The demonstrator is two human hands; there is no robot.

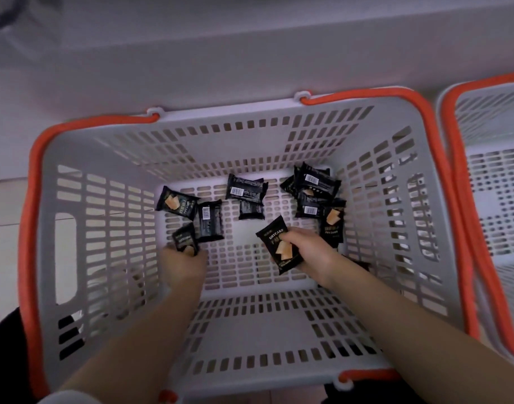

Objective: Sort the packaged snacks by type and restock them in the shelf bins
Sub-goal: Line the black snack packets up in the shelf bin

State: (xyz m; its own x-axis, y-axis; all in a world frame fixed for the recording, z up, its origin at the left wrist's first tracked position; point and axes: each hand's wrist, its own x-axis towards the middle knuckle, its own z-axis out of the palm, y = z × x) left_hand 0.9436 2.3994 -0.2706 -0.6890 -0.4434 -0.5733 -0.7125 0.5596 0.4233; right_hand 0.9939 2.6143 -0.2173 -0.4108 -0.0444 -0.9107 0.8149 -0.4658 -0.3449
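Both forearms reach down into the grey basket [60,258] with orange handles. Right hand [304,252] grips a black snack packet [276,243] with the word "DRYCAKE" and a cracker picture. Left hand [181,263] pinches another black packet [186,240] by its lower end. Beyond the hands, more black packets [314,188] lie on the basket floor, some showing barcodes. Right of the right hand stands a second basket [483,158].
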